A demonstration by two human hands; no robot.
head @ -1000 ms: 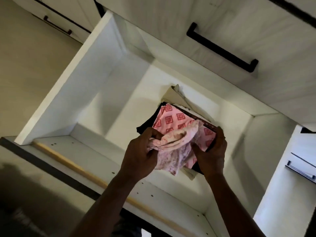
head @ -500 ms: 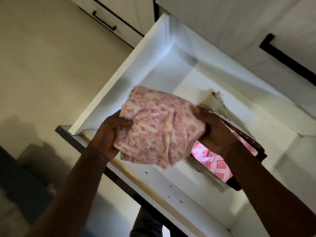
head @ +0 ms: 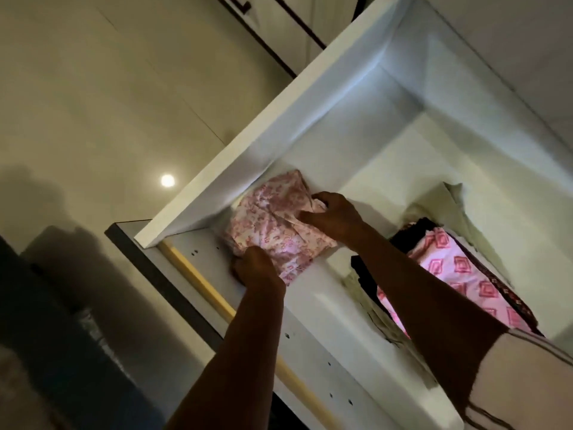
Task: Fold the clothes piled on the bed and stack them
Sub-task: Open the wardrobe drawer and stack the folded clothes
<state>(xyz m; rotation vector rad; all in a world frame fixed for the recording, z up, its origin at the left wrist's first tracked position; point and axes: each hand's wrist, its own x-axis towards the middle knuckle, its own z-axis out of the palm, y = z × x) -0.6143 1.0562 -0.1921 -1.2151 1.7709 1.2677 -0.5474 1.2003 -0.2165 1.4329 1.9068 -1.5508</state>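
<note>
Hands both on the pink floral garment point(head: 273, 225), which sits in the near left corner of the white drawer point(head: 279, 135), tucked against its side wall. Your left hand point(head: 257, 270) closes on the near edge. Your right hand point(head: 335, 217) pinches the far edge, probably to keep the fold from springing open. Bundle looks soft, creased and loosely squared, one flap trailing right. Well apart to the right, a diamond-print cloth point(head: 446, 259) tops a separate stack.

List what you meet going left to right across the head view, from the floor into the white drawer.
Round light reflection on the glossy floor, pale pink floral folded garment, bright pink diamond-print folded cloth.
</note>
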